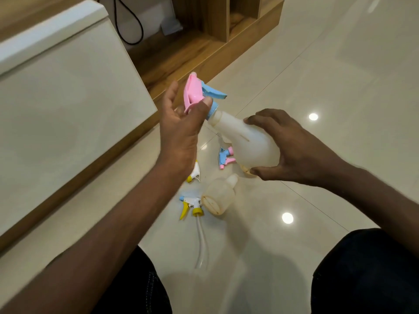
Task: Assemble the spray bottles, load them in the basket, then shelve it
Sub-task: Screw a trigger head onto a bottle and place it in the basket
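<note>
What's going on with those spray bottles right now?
A person seated on the floor holds a white bottle in the right hand, while the left hand grips the pink-and-blue trigger head at its neck. On the tiles lie another bottle, a pink-and-blue head and two yellow-and-white heads. No basket is visible.

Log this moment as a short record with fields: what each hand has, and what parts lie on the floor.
left hand: left hand pinches the pink and blue spray head at the held bottle's neck
right hand: right hand grips the base end of the held bottle, which is tilted with its neck toward the left hand
loose bottle: second bottle lies on its side on the floor, no head fitted
loose heads: blue and pink head; yellow and white head with tube; another yellow and white head, partly hidden
basket: not in view
</note>
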